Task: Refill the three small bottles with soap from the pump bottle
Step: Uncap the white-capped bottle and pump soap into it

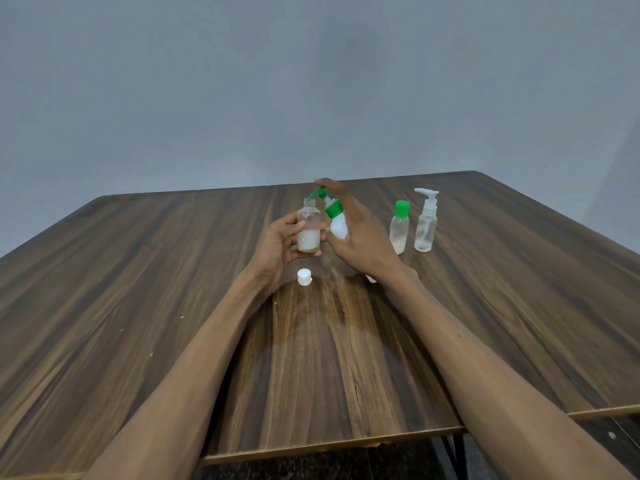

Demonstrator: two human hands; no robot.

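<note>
A dark wood-grain table [485, 306] carries everything. Above its middle, the right hand [360, 237] wraps the green-headed pump bottle [337, 225], white with soap, index finger on the pump; its long axis tilts up and leftward, spout pointing down-left over the open mouth of the clear uncapped bottle [309, 230]. The left hand [277, 247] grips that bottle upright with curled fingers; white soap fills roughly its lower third. To the right stand a green-capped bottle [399, 227], holding a little pale liquid at its bottom, and a nearly empty clear pump bottle [426, 221]. A white cap [304, 276] lies just below the left hand.
</note>
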